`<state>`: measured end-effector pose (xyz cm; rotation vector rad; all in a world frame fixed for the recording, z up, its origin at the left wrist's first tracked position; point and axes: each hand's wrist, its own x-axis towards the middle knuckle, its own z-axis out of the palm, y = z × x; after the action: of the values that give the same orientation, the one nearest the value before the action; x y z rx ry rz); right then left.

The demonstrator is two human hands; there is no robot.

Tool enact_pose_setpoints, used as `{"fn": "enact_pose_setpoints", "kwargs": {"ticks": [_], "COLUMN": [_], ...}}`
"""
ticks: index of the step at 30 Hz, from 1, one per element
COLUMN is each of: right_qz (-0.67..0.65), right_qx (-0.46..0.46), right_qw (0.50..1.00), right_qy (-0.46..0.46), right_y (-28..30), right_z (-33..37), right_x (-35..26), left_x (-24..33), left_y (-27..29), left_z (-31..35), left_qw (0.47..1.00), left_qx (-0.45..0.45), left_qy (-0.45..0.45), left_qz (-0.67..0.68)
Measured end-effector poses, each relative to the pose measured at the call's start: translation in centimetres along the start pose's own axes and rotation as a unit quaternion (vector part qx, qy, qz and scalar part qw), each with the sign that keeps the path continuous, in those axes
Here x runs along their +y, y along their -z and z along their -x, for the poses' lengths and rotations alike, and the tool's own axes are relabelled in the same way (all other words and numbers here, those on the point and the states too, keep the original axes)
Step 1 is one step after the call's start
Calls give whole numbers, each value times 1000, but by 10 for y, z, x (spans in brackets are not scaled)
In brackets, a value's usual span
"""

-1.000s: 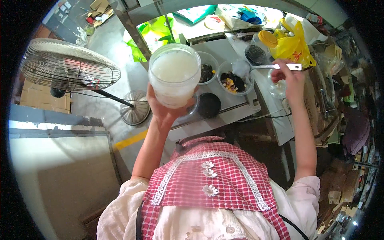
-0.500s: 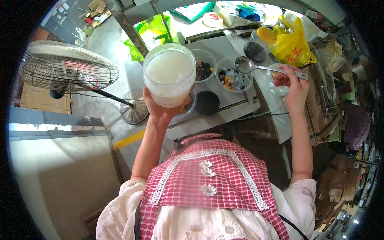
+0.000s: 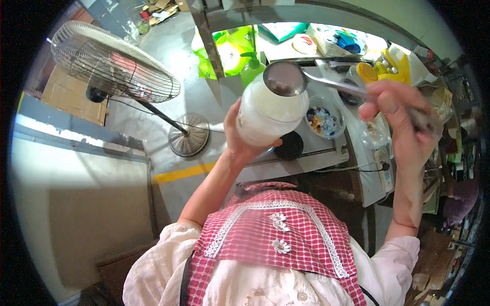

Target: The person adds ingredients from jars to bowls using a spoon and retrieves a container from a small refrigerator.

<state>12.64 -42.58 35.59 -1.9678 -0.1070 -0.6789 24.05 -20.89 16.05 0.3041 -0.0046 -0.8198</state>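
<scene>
My left hand (image 3: 239, 133) is wrapped round a clear plastic jar (image 3: 270, 120) of cloudy white contents, raised above the table and tilted. My right hand (image 3: 403, 115) grips the long handle of a metal ladle (image 3: 285, 79). Its rounded bowl is turned underside up over the jar's mouth and hides most of that opening. Whether the ladle touches the jar I cannot tell. Beyond the jar, a clear round tub (image 3: 325, 118) holds dark, orange and pale bluish pieces. A black round lid-like thing (image 3: 289, 146) lies below the jar, partly covered by it.
A standing fan (image 3: 115, 64) is at the left, its round base (image 3: 189, 135) beside the table (image 3: 306, 166). Behind the jar stands a green pump bottle (image 3: 251, 69). Yellow bags (image 3: 395, 64) and a yellow-lidded jar (image 3: 366, 72) are at the back right. A power strip (image 3: 384, 171) sits at the right.
The ladle has moved left from above the tub to the jar's mouth, its bowl now inverted. The jar is more tilted. The whole view has shifted, with surroundings appearing further right.
</scene>
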Motion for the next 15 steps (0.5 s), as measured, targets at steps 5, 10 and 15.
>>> {"fn": "enact_pose_setpoints", "kwargs": {"ticks": [5,10,15], "right_qz": [172,159,-56], "right_qx": [-224,-271,-127], "right_qw": [896,906,987], "right_qy": [343,285,-78], "right_y": [-6,-18,-34], "right_z": [-26,-29,-28], "right_x": [-9,-10,12], "left_x": [4,11,11], "left_y": [-9,-10,-12], "left_z": [4,12,9], "left_qw": [1000,999,998], "left_qx": [23,47,62], "left_qy": [4,-1,-13], "left_qz": [11,-4,16]}}
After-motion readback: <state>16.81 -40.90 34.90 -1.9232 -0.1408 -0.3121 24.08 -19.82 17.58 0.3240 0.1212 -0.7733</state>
